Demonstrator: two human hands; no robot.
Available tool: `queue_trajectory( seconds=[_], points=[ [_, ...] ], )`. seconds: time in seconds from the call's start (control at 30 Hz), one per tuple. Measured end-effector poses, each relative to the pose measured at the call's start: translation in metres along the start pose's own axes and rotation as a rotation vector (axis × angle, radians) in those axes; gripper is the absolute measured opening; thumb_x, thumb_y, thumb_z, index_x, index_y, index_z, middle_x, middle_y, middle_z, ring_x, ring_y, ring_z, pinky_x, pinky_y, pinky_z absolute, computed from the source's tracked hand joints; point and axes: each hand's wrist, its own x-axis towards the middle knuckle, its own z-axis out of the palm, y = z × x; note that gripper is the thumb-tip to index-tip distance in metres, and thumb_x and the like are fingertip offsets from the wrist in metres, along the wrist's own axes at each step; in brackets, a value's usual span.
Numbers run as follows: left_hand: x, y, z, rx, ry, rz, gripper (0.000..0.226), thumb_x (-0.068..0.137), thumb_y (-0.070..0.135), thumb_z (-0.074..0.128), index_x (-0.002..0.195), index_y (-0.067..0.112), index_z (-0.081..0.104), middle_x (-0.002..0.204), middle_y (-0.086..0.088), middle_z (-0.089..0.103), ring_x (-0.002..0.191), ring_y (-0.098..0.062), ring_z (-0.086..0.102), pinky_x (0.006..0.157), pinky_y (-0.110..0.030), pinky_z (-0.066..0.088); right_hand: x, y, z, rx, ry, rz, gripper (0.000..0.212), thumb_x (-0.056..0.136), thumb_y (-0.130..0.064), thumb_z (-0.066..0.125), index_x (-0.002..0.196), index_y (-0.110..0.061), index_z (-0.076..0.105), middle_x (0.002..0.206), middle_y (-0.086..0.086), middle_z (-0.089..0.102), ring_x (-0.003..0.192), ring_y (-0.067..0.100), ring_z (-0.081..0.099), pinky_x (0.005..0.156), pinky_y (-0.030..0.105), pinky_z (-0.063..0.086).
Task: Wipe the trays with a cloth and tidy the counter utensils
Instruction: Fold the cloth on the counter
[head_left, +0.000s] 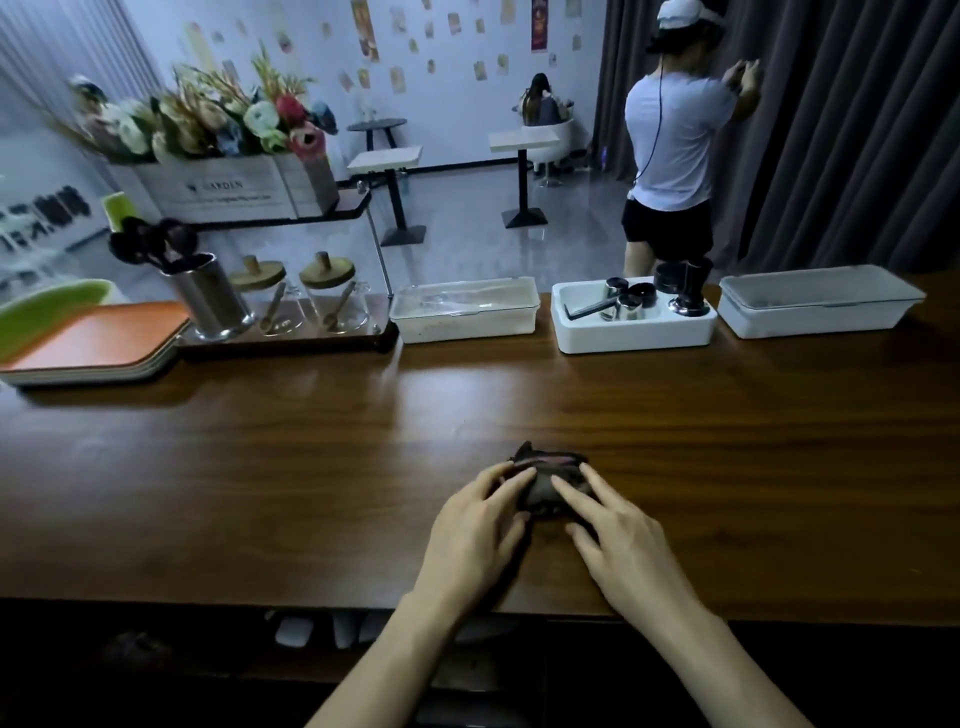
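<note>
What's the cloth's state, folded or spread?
Folded: the cloth lies as a small compact bundle on the counter under the left hand and right hand.

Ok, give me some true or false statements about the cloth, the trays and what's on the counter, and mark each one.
1. Both hands rest on the cloth. True: the left hand and right hand lie on the cloth.
2. The cloth lies on the trays. False: it lies on the bare counter; the trays are stacked at the far left.
3. The top tray is orange. True.
4. The metal cup is empty. False: the cup holds black utensils.
5. The middle white box has its lid on. False: the box is open, with metal parts inside.
</note>
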Motion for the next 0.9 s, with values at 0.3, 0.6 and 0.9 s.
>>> queue_trajectory(
  seconds=[0.3,0.6,0.9],
  points=[
    [0.045,-0.079,-0.025,0.065,0.12,-0.162,0.057,0.082,0.014,0.064,0.137,0.029,0.061,0.137,0.011,0.059,0.115,-0.015,0.061,0.093,-0.028,0.052,0.084,-0.058,0.044,-0.089,-0.051,-0.05,0.056,0.104,-0.034,0.042,0.157,-0.034,0.024,0.166,0.004,0.017,0.143,0.027,0.034,0.115,0.033,0.028],
    [0.153,-0.137,-0.01,-0.047,0.12,-0.132,0.057,0.086,0.007,0.063,0.139,0.027,0.062,0.141,0.008,0.06,0.122,-0.014,0.057,0.101,-0.023,0.044,0.2,-0.051,0.055,-0.079,-0.009,0.094,0.053,0.105,-0.037,0.041,0.155,-0.039,0.026,0.166,-0.003,0.017,0.145,0.031,0.031,0.115,0.038,0.029],
    [0.204,-0.159,0.005,0.022,0.131,-0.134,0.054,0.092,0.012,0.061,0.143,0.032,0.058,0.146,0.009,0.056,0.112,-0.024,0.057,0.098,-0.036,0.047,0.253,-0.03,0.072,-0.099,0.042,0.118,0.056,0.105,-0.04,0.04,0.157,-0.036,0.022,0.167,-0.005,0.01,0.148,0.027,0.026,0.12,0.034,0.021]
  ],
)
